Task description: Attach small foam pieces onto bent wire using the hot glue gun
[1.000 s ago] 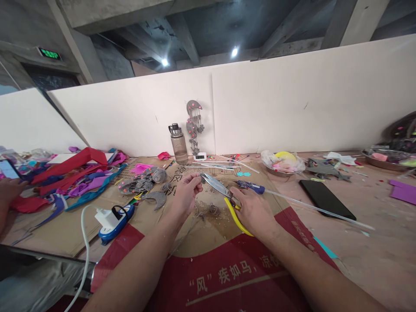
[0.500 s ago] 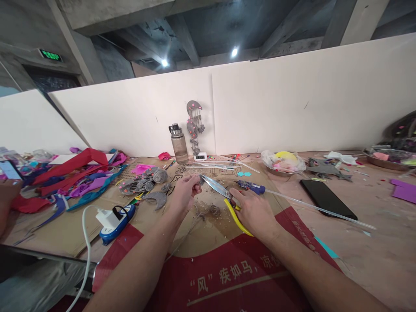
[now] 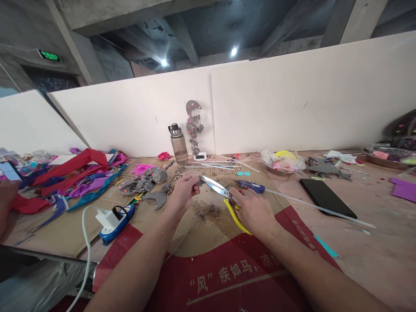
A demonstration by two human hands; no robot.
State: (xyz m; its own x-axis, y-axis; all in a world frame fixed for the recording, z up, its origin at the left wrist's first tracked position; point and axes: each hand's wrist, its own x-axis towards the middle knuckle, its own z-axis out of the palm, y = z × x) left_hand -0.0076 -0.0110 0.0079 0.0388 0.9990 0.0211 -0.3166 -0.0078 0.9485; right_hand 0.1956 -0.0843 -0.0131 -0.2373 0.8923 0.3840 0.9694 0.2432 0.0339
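Observation:
My right hand (image 3: pixel 254 209) is wrapped round the yellow handle of the scissors (image 3: pixel 216 187), whose blades point up and left. The blade tips meet a small grey piece (image 3: pixel 200 180) pinched in the fingertips of my left hand (image 3: pixel 186 190). Below the blades, grey yarn (image 3: pixel 213 209) lies on the cardboard (image 3: pixel 191 242) among small scraps. Left of my left hand are a grey crescent (image 3: pixel 156 198) and a ball of grey yarn (image 3: pixel 159 175).
A glue gun (image 3: pixel 251 186) with a long clear stick lies beyond my right hand, near a black phone (image 3: pixel 326 198). A power strip (image 3: pixel 117 229), bottle (image 3: pixel 179 145) and coloured felt (image 3: pixel 78 171) are around. Another person's hand (image 3: pixel 7 201) shows at far left.
The scissor blades have tilted slightly and now catch more light. Both hands stay in nearly the same place.

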